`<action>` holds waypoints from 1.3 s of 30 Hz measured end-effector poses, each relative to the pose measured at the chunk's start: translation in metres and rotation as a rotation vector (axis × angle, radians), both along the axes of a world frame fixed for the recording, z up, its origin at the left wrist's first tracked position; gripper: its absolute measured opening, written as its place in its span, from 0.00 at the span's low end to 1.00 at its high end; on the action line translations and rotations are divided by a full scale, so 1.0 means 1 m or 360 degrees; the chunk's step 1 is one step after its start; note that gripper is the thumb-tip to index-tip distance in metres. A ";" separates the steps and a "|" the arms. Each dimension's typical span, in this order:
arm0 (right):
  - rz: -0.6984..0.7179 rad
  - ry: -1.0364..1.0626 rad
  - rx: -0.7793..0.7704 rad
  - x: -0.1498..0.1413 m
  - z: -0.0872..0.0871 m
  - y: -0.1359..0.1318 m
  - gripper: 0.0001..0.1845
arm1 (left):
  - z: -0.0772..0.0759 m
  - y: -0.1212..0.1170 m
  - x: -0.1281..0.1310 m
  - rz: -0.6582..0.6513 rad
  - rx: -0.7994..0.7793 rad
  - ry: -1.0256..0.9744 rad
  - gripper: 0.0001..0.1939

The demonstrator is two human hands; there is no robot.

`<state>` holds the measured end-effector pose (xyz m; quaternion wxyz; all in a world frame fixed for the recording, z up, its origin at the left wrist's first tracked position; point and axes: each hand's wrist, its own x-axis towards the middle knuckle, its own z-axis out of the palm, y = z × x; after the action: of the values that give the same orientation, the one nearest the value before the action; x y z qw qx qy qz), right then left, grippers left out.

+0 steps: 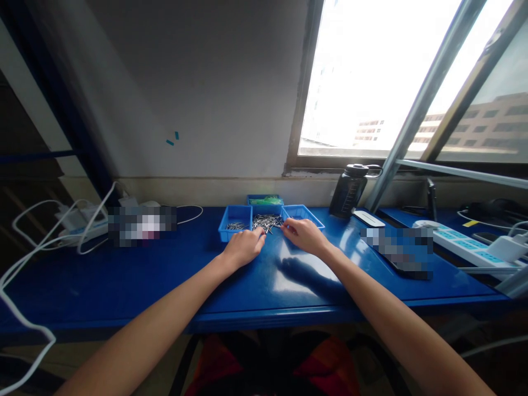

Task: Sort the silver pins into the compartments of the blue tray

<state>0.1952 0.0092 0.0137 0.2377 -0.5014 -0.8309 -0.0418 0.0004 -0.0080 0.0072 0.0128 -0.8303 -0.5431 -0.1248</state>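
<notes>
A loose pile of small silvery metal pieces, thin like screws or rivets, lies on the blue table between two blue bins. My left hand is at the pile's near left edge, its fingers pinched together. Whatever they hold is too small to make out. At the pile's right edge, my right hand also has thumb and fingers closed in a pinch, with its contents hidden. The left blue bin contains more of these metal pieces. My right hand partly covers the front of the right blue bin.
Behind the pile stands another blue bin with green packaging. A black bottle, a white device and a power strip are on the right. White cables run along the left.
</notes>
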 end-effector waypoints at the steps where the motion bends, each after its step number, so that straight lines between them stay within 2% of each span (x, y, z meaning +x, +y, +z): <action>1: -0.0147 0.0023 0.0078 0.003 0.002 0.001 0.18 | -0.001 0.000 0.000 -0.0006 -0.0016 0.0008 0.18; 5: -0.0694 0.0024 0.0205 0.021 0.007 0.006 0.21 | -0.005 0.002 -0.003 -0.0072 -0.0084 0.0071 0.17; 7: -0.0802 0.0010 0.0188 0.026 0.008 0.009 0.20 | -0.007 0.003 -0.004 -0.0088 -0.0098 0.0083 0.17; 9: -0.0704 0.0057 0.0183 0.025 0.009 0.008 0.18 | -0.008 0.004 -0.004 -0.0076 -0.0102 0.0080 0.17; 13: -0.0105 0.0073 0.0103 0.002 0.002 0.001 0.14 | -0.009 0.004 -0.003 -0.0029 -0.0106 0.0083 0.17; 16: 0.0145 -0.0118 -0.0052 -0.016 -0.010 -0.005 0.16 | -0.008 0.003 -0.003 -0.0019 -0.0096 0.0103 0.17; 20: 0.0108 -0.0342 -0.0201 -0.021 -0.024 -0.004 0.22 | -0.009 0.003 -0.002 -0.0018 -0.0090 0.0124 0.17; 24: 0.0144 -0.0406 -0.0249 -0.019 -0.028 0.002 0.26 | -0.010 0.004 -0.003 -0.0020 -0.0089 0.0134 0.16; 39: 0.0150 -0.0360 -0.0222 -0.017 -0.023 0.000 0.20 | -0.009 0.005 -0.004 -0.0047 -0.0112 0.0099 0.16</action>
<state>0.1787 0.0088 -0.0095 0.1086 -0.4692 -0.8759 -0.0290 -0.0032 -0.0035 -0.0020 -0.0012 -0.8416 -0.5342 -0.0799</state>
